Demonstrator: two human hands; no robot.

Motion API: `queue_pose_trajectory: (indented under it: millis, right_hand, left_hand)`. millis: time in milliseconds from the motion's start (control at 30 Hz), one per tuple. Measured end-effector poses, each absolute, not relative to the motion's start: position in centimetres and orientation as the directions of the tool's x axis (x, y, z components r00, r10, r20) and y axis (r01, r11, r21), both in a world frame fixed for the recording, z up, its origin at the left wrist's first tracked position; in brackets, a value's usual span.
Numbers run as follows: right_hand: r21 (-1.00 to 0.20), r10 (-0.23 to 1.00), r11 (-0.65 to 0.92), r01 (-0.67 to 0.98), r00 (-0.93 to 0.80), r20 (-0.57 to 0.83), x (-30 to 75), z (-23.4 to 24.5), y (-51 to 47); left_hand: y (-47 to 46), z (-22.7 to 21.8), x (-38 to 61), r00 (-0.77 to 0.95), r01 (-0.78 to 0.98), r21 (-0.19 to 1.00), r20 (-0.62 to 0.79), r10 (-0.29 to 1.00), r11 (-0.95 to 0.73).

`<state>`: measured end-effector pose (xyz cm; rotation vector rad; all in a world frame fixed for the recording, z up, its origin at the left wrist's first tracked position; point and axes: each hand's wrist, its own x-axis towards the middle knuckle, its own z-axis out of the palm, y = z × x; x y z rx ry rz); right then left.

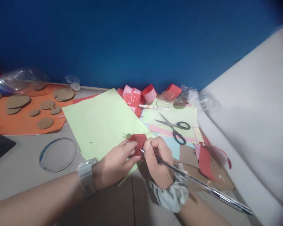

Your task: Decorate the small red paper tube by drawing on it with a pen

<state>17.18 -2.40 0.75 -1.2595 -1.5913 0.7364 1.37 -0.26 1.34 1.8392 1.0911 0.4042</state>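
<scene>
My left hand [118,160], with a pale watch on its wrist, pinches a small curled red paper piece [138,141] over the lower edge of a light green sheet [103,122]. My right hand [157,160], a patterned scrunchie round its wrist, is closed on a long thin pen [202,185]. The pen's tip touches the red piece, and its barrel runs back to the lower right. Both hands sit close together at the middle of the floor.
Black-handled scissors [178,128] lie on pastel sheets to the right, with a white marker [153,107] and red paper loops [149,93] behind. Brown card discs [17,101] rest on orange paper [21,125] at left. A ring [58,153] lies nearby. White fabric [254,125] fills the right.
</scene>
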Motion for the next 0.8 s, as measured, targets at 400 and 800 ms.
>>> queue_pose_trajectory:
  millis: [400, 800]
  right_hand:
    - [-0.888, 0.957, 0.283, 0.364, -0.039, 0.289, 17.25, 0.77, -2.32]
    - [-0.88, 0.954, 0.293, 0.374, -0.053, 0.295, 17.24, 0.95, -2.38]
  left_hand:
    - [-0.24, 1.35, 1.21, 0.545, 0.494, 0.858, -0.181, 0.818, -0.139]
    - [-0.19, 1.2, 1.22, 0.563, 0.475, 0.867, -0.171, 0.808, -0.148]
